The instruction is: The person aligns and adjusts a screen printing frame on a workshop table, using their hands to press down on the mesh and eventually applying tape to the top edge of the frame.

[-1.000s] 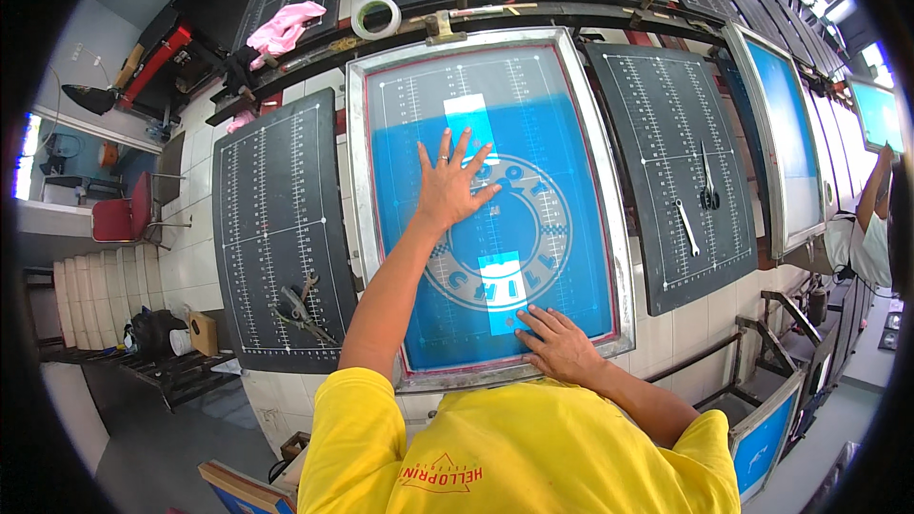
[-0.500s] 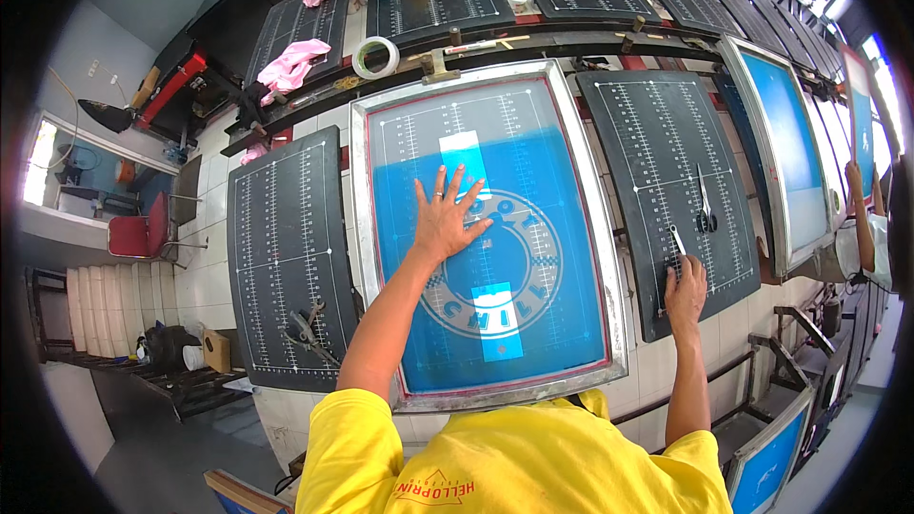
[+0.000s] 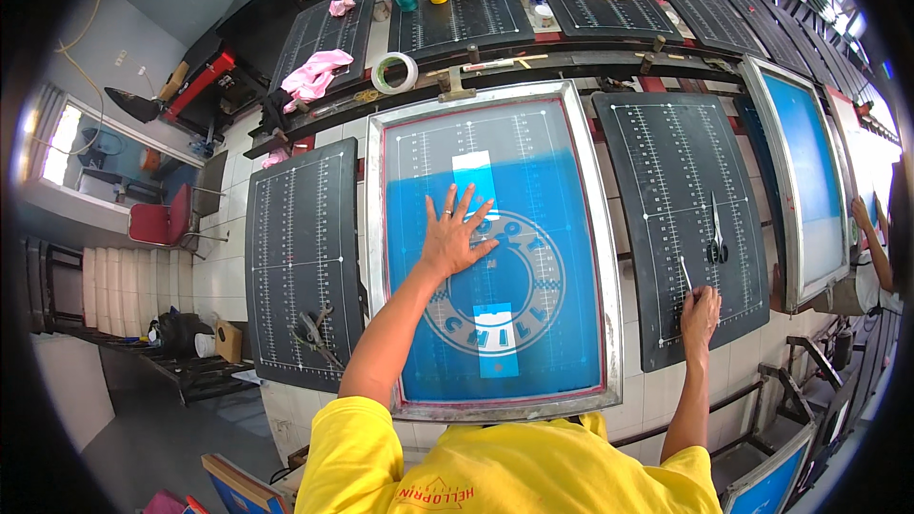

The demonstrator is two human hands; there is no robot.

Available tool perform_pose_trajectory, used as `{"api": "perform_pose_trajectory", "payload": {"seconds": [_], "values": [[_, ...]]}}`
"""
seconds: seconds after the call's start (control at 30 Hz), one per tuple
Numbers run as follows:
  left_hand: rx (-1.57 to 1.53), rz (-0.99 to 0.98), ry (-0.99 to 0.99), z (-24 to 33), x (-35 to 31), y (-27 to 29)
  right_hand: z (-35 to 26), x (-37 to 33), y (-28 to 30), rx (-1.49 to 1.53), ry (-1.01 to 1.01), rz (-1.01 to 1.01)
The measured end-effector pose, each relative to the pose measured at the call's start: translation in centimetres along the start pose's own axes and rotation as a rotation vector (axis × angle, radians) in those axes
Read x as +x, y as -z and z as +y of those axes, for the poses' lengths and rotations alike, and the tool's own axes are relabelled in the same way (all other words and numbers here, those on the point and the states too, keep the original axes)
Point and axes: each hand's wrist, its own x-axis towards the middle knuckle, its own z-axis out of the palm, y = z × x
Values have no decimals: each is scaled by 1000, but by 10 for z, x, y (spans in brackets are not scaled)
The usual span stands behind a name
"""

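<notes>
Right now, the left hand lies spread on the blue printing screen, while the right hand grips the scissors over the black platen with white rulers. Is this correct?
Not quite. The head view shows the right hand gripping the silver wrench over the black platen; the scissors lie untouched on it. The left hand does lie spread on the blue printing screen.

Wrench point(image 3: 685, 272) — lower end apparently hidden, co-worker point(image 3: 877, 254) cropped

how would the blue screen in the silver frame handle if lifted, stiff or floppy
Likely stiff overall, as a metal-looking frame surrounds the blue screen. The screen itself may be delicate, being partly see-through. Lying flat and broad, it seems unlikely to roll.
</notes>
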Motion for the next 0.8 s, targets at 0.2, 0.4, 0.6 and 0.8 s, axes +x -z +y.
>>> {"api": "perform_pose_trajectory", "payload": {"seconds": [0.2,0.4,0.6,0.8], "values": [[-19,8,-16,1,4,4,-17,0,-10,789,-305,-100],[-63,4,-7,-2,-1,0,-136,42,31,1420,-467,-243],[-147,41,-21,-3,4,2,-212,91,9,1385,-376,-356],[-173,56,-25,-6,3,9,-257,139,-17,1265,-213,-365]]}}
